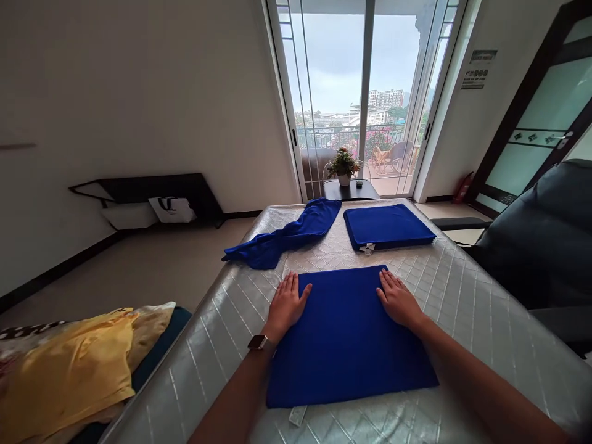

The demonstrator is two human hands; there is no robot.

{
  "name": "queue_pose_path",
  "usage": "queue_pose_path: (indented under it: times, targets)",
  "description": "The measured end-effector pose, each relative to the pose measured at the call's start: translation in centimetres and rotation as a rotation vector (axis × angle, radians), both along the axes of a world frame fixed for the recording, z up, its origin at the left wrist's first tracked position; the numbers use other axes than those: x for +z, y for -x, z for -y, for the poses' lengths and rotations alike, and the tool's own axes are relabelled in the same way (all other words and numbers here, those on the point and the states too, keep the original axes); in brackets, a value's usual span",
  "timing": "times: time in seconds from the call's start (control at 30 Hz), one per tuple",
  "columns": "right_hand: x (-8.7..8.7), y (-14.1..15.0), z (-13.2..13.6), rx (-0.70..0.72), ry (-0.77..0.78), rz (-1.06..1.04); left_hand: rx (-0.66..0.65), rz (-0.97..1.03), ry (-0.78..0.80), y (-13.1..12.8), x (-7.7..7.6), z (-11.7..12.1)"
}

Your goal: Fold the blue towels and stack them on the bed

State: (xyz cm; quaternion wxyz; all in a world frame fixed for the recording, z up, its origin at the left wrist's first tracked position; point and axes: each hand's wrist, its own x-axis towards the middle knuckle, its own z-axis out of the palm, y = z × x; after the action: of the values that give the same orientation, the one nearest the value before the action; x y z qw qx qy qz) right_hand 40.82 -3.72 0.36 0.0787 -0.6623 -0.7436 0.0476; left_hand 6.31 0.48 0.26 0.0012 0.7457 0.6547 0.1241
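A flat blue rectangle of cloth [345, 339] lies spread on the silvery quilted mattress [222, 351], a white tag [298, 415] poking out at its near edge. My left hand [287, 303] rests flat at its far left corner, fingers stretched out. At the far right corner my right hand [396, 297] lies flat too, fingers extended over the edge. Beyond it on the right is a neat stack of folded blue cloths [388, 225] with white tags at the front. A crumpled blue cloth [291, 237] lies loose at the far left.
Left of the mattress is a pile of bedding with a yellow cloth [78, 370] on top. A black chair [550, 240] stands close on the right. Past the far edge, a small dark table [351, 190] holds a potted plant [343, 165] before the sliding glass door [365, 80].
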Motion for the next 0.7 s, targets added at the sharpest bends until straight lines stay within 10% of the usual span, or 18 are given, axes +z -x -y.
queue_pose_path:
  times: [0.7]
  targets:
    - [0.3,0.1,-2.6,-0.050,0.018,-0.046,0.004,-0.121,0.033,0.1,0.4,-0.5]
